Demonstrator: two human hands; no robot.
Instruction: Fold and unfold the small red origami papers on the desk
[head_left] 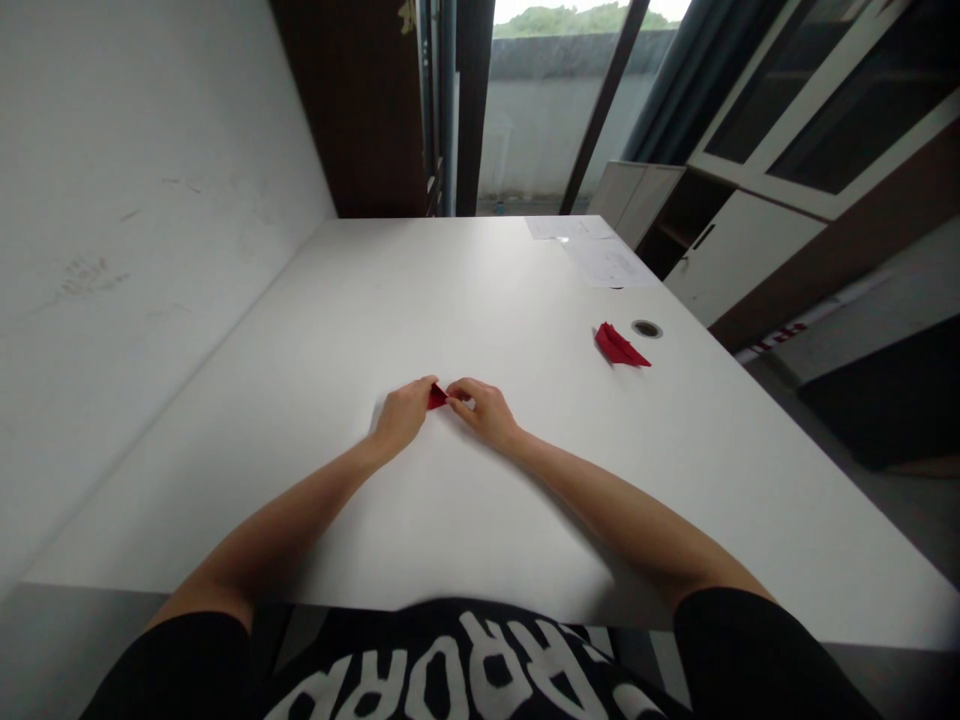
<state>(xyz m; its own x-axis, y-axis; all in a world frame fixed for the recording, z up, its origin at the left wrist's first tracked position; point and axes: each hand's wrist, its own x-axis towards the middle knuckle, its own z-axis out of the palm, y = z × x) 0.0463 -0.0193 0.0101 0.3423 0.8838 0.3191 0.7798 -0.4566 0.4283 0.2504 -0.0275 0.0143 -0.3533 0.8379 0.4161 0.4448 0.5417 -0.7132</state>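
Observation:
Between my hands is a small piece of folded red paper (437,397), its visible part roughly triangular. My left hand (405,412) is closed on its left side, and the fingers cover much of it. On the right, my right hand (482,408) pinches the pointed tip between thumb and fingers. Both hands rest low over the white table (480,310). Farther off to the right lies a second folded red paper piece (619,346), apart from both hands, with a pointed end toward the right.
A round cable hole (646,329) sits beside the second red piece. Printed sheets (606,262) lie at the table's far right corner. A white wall (150,200) borders the left side. Cabinets (750,240) stand beyond the right edge, and a glass door (547,120) behind.

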